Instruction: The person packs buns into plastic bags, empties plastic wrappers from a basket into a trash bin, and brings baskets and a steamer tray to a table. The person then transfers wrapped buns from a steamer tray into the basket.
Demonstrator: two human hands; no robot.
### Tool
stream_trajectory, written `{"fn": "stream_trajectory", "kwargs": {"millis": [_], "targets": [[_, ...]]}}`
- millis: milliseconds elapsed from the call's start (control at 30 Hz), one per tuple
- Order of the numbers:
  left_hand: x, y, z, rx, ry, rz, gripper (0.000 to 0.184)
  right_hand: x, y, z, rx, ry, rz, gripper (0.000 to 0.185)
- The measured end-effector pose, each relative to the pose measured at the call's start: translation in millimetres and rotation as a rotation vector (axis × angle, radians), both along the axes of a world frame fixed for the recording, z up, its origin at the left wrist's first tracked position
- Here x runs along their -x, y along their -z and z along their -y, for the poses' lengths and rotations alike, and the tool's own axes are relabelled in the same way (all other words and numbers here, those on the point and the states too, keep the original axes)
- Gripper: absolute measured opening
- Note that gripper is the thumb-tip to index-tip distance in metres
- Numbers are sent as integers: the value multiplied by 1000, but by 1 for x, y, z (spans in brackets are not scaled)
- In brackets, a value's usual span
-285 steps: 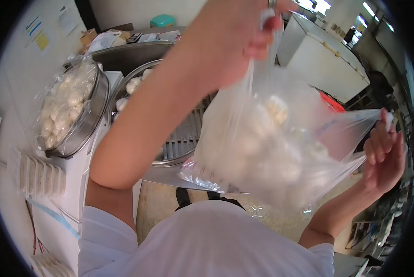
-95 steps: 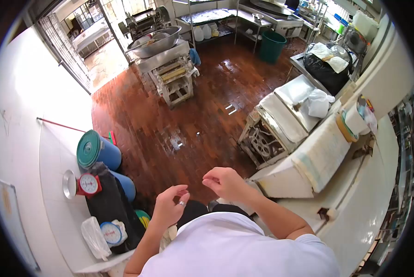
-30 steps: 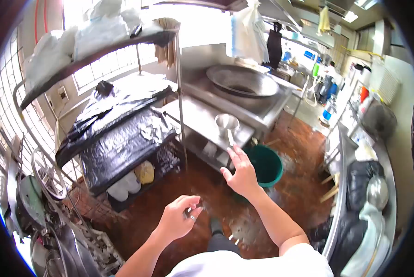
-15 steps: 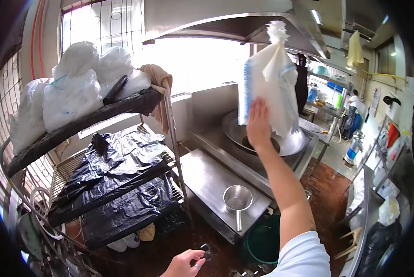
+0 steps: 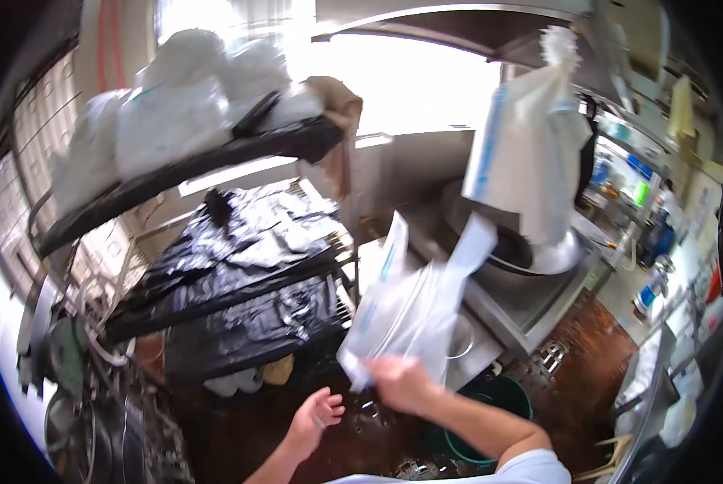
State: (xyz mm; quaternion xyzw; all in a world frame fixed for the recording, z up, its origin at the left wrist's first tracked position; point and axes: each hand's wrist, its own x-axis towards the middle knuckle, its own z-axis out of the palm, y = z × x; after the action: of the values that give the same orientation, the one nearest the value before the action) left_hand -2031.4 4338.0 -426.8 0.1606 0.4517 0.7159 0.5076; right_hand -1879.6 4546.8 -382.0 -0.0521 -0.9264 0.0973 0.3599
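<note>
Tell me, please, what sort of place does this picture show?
Most likely a working kitchen, perhaps a commercial one. A large wok sits in a metal counter, a wide hood hangs above, and bulky white bags fill a shelf.

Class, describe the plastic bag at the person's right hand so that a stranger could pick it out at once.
Find the big wok, partly hidden by a hanging white bundle. Below and left of that bundle in the picture is the right hand. It grips the plastic bag, white, with two strap-like ends pointing up; unlike the hanging white bundle, it is held.
</note>
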Motion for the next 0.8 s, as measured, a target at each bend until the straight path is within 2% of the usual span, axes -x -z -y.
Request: {"fn": "stream_trajectory", "kwargs": {"millis": [67, 133, 167, 200, 267, 300, 333, 400, 433, 467, 533, 600, 633, 733, 767, 800], "targets": [[34, 14, 16, -87, 236, 125, 47, 12, 35, 100, 235, -286, 287, 47], [51, -1, 41, 185, 116, -17, 42, 30, 67, 170, 371, -555, 303, 51], [63, -10, 76, 336, 105, -215, 39, 38, 45, 206, 448, -613, 453, 51], [73, -4, 99, 298, 66, -168, 39, 45, 31, 223, 515, -624, 593, 51], [66, -19, 143, 260, -98, -204, 45, 62, 55, 245, 388, -762, 418, 51], [69, -1, 170, 185, 2, -310, 51, 68, 50, 259, 382, -815, 432, 52], [73, 5, 198, 253, 230, -395, 48, 73, 44, 279, 348, -845, 467, 48], [63, 11, 255, 447, 405, -392, 50, 84, 57, 324, 255, -936, 685, 44], [62, 13, 285, 468, 395, -197, 49, 90, 56, 352, 223, -983, 701, 43], [62, 16, 321, 451, 379, -209, 45, 95, 52, 382, 188, -1033, 716, 42], [54, 40, 398, 335, 180, -81, 37, 109, 54, 441, 122, -1154, 691, 41], [44, 41, 480, 470, -1, -79, 43, 125, 63, 505, 70, -1291, 597, 41], [38, 42, 522, 539, -94, -73, 46, 126, 58, 540, 67, -1281, 715, 39], [-2, 63, 657, 575, -257, -68, 52, 139, 52, 651, -111, -1569, 650, 35], [-17, 77, 693, 621, -345, 56, 39, 139, 48, 687, -179, -1622, 689, 32], [-37, 78, 725, 518, -421, 84, 34, 142, 54, 721, -202, -1739, 623, 30]]}}
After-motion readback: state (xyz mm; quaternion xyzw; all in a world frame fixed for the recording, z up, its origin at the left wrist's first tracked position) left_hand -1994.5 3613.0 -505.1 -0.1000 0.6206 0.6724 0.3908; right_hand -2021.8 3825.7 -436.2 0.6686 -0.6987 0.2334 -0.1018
